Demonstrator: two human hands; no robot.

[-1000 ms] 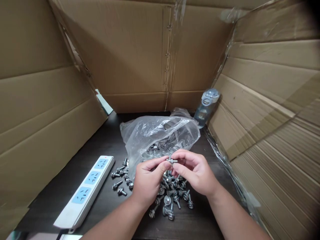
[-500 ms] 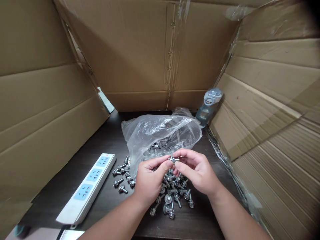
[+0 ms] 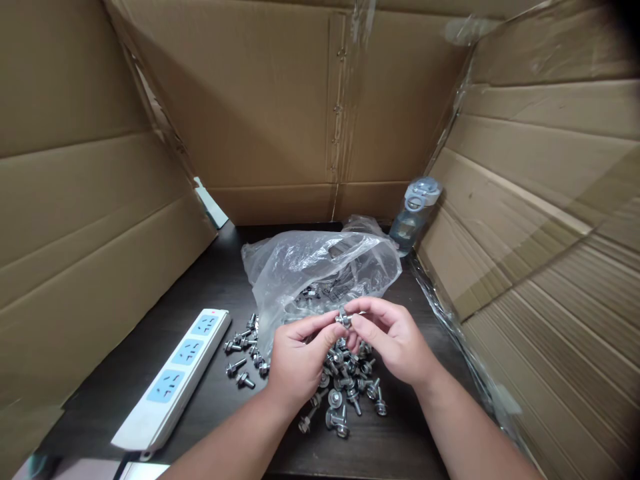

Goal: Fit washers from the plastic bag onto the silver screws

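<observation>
Between the fingertips of both hands is a small silver bolt [image 3: 343, 319] with a washer or nut on it. My left hand [image 3: 303, 353] pinches its left end with thumb and forefinger. The thumb and forefinger of my right hand [image 3: 393, 339] close on its right side. Below and behind the hands lies a pile of similar bolts [image 3: 350, 380], partly hidden by them. A clear plastic bag [image 3: 295, 260] lies open just beyond the hands, with more small metal parts visible inside it.
A white power strip [image 3: 155, 407] with blue sockets lies at the left of the dark table [image 3: 200, 287]. A water bottle [image 3: 414, 217] stands at the back right. Cardboard walls [image 3: 270, 100] enclose the back and both sides.
The fingers of my right hand have shifted slightly around the bolt, and its shank shows less now. The view has moved a little. My left hand keeps its pinch.
</observation>
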